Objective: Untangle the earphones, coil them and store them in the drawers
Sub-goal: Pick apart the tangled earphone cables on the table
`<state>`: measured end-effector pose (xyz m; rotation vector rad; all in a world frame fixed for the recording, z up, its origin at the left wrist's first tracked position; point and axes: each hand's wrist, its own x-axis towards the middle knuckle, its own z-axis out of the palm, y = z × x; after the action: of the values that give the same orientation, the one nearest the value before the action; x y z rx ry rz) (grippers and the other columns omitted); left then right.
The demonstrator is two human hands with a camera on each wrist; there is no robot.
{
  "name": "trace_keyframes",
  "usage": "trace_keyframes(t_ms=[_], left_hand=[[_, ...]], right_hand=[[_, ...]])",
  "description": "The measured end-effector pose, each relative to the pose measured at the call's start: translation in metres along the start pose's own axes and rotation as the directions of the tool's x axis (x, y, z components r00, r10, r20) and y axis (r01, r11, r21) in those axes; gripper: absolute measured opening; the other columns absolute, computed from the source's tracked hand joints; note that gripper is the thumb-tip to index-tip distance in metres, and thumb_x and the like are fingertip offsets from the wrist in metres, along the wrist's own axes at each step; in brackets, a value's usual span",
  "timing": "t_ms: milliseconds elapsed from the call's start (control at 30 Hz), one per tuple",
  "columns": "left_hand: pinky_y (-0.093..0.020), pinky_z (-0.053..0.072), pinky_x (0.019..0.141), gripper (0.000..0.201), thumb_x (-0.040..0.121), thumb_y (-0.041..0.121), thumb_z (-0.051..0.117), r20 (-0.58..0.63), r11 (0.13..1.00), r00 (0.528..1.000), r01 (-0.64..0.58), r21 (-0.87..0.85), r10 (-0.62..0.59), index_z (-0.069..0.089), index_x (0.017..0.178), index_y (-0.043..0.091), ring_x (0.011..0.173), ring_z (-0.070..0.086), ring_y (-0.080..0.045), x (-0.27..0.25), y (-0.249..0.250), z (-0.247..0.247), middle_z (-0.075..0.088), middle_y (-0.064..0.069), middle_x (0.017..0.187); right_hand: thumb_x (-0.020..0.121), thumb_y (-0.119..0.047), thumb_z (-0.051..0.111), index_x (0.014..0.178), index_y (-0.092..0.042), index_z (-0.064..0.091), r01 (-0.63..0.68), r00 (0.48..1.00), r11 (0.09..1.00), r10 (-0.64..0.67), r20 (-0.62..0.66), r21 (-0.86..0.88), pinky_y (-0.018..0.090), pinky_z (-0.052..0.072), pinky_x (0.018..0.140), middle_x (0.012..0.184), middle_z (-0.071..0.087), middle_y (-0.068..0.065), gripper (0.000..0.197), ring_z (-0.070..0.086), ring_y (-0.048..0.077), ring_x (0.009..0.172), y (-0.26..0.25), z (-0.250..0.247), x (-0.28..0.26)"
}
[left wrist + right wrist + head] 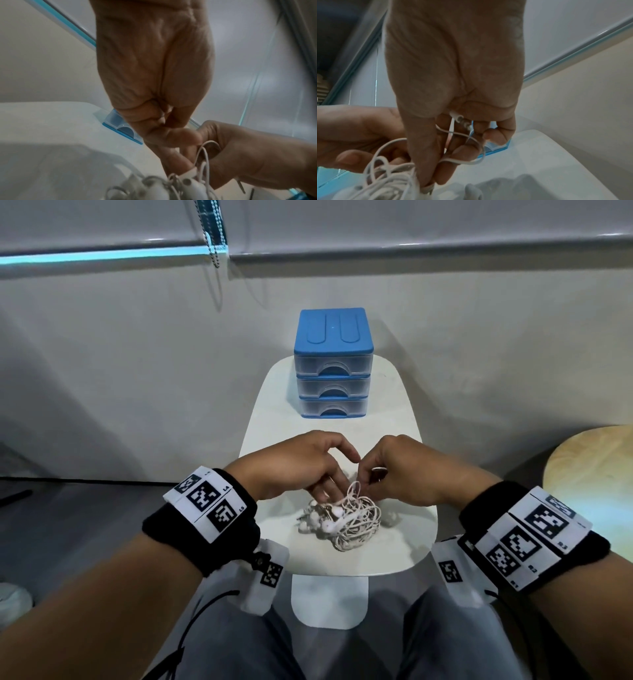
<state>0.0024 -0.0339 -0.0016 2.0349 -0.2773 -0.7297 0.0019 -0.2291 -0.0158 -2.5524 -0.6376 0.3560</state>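
Note:
A tangle of white earphones point(342, 518) lies on the near half of the small white table point(407, 546). My left hand point(337, 477) hangs over the tangle's far left side, fingers curled, with a cable loop point(205, 150) by its thumb and fingertips. My right hand point(368, 477) meets it from the right. In the right wrist view my right hand point(433, 180) pinches a cable strand at the top of the tangle point(388, 180), and the jack plug point(462, 120) sits in its curled fingers. The blue three-drawer unit point(334, 364) stands at the table's far end, all drawers closed.
A round wooden table point(592, 474) stands to the right. A grey wall runs behind the drawers, and a bead chain point(214, 234) hangs at the upper left. My knees sit under the table's near edge.

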Motion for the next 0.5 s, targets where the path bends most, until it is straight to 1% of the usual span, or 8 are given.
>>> trace_keyframes(t_ms=[67, 133, 200, 233, 267, 333, 400, 500], left_hand=[[-0.022, 0.053, 0.055, 0.035, 0.095, -0.010, 0.051, 0.048, 0.997, 0.999, -0.016, 0.080, 0.013, 0.057, 0.123, 0.010, 0.074, 0.071, -0.022, -0.004, 0.001, 0.005, 0.077, -0.018, 0.094], [-0.019, 0.050, 0.053, 0.039, 0.089, -0.010, 0.061, 0.068, 0.989, 0.998, -0.020, 0.149, 0.010, 0.059, 0.121, 0.012, 0.073, 0.069, -0.021, -0.004, 0.002, 0.008, 0.077, -0.017, 0.092], [-0.016, 0.046, 0.051, 0.044, 0.083, -0.009, 0.067, 0.044, 0.970, 0.999, -0.017, 0.243, 0.007, 0.064, 0.120, 0.015, 0.066, 0.065, -0.016, -0.002, 0.001, 0.010, 0.079, -0.009, 0.087], [-0.016, 0.047, 0.054, 0.047, 0.081, -0.008, 0.069, 0.031, 0.963, 1.000, -0.014, 0.270, 0.006, 0.066, 0.121, 0.016, 0.064, 0.064, -0.013, -0.001, 0.000, 0.011, 0.079, -0.006, 0.086], [-0.017, 0.049, 0.060, 0.050, 0.080, -0.007, 0.070, 0.022, 0.964, 1.000, -0.009, 0.267, 0.003, 0.067, 0.123, 0.017, 0.064, 0.065, -0.011, 0.000, -0.001, 0.012, 0.079, -0.004, 0.085], [-0.026, 0.050, 0.071, 0.055, 0.080, -0.008, 0.070, 0.016, 0.975, 1.000, 0.002, 0.221, -0.005, 0.066, 0.128, 0.019, 0.065, 0.063, -0.012, 0.001, -0.003, 0.015, 0.079, -0.006, 0.086], [-0.030, 0.048, 0.073, 0.054, 0.080, -0.006, 0.071, 0.000, 0.983, 1.000, 0.012, 0.185, -0.012, 0.066, 0.127, 0.021, 0.065, 0.062, -0.014, 0.002, -0.006, 0.017, 0.079, -0.011, 0.087], [-0.028, 0.048, 0.070, 0.036, 0.082, 0.006, 0.078, -0.081, 0.983, 0.997, 0.019, 0.183, -0.004, 0.071, 0.115, 0.019, 0.061, 0.062, -0.017, 0.006, -0.009, 0.017, 0.076, -0.015, 0.079]], right_hand=[[0.082, -0.018, 0.080, 0.076, -0.020, 0.078, -0.006, 1.000, 1.000, 0.006, 0.019, 0.005, 0.011, 0.041, 0.059, 0.058, 0.062, -0.013, 0.006, 0.054, -0.001, 0.057, -0.001, 0.004, -0.003], [0.079, -0.016, 0.081, 0.075, -0.021, 0.079, -0.009, 1.000, 1.000, 0.009, 0.021, 0.014, 0.011, 0.043, 0.062, 0.062, 0.066, -0.013, 0.007, 0.056, 0.000, 0.060, -0.002, 0.008, -0.005], [0.078, -0.014, 0.081, 0.073, -0.022, 0.077, -0.004, 1.000, 1.000, 0.003, 0.012, 0.027, 0.011, 0.043, 0.063, 0.064, 0.067, -0.013, 0.011, 0.057, -0.001, 0.060, -0.003, 0.011, -0.007], [0.078, -0.013, 0.081, 0.071, -0.024, 0.077, -0.003, 1.000, 1.000, 0.003, 0.007, 0.027, 0.010, 0.042, 0.062, 0.064, 0.066, -0.013, 0.014, 0.057, -0.002, 0.059, -0.004, 0.013, -0.007], [0.078, -0.012, 0.080, 0.071, -0.025, 0.076, -0.005, 1.000, 1.000, 0.005, 0.003, 0.021, 0.010, 0.041, 0.061, 0.063, 0.066, -0.013, 0.015, 0.056, -0.002, 0.058, -0.003, 0.014, -0.007], [0.079, -0.012, 0.078, 0.072, -0.024, 0.076, -0.004, 1.000, 1.000, 0.004, -0.016, 0.000, 0.010, 0.039, 0.059, 0.062, 0.064, -0.013, 0.014, 0.055, 0.000, 0.056, -0.002, 0.015, -0.007], [0.081, -0.011, 0.074, 0.073, -0.021, 0.075, 0.006, 0.999, 1.000, -0.007, -0.048, -0.013, 0.009, 0.039, 0.058, 0.061, 0.062, -0.012, 0.013, 0.055, 0.001, 0.056, -0.001, 0.018, -0.008], [0.084, -0.012, 0.072, 0.076, -0.020, 0.072, 0.030, 0.990, 0.999, -0.034, -0.137, -0.031, 0.015, 0.037, 0.059, 0.066, 0.063, -0.010, 0.011, 0.055, 0.001, 0.060, 0.001, 0.026, -0.009]])
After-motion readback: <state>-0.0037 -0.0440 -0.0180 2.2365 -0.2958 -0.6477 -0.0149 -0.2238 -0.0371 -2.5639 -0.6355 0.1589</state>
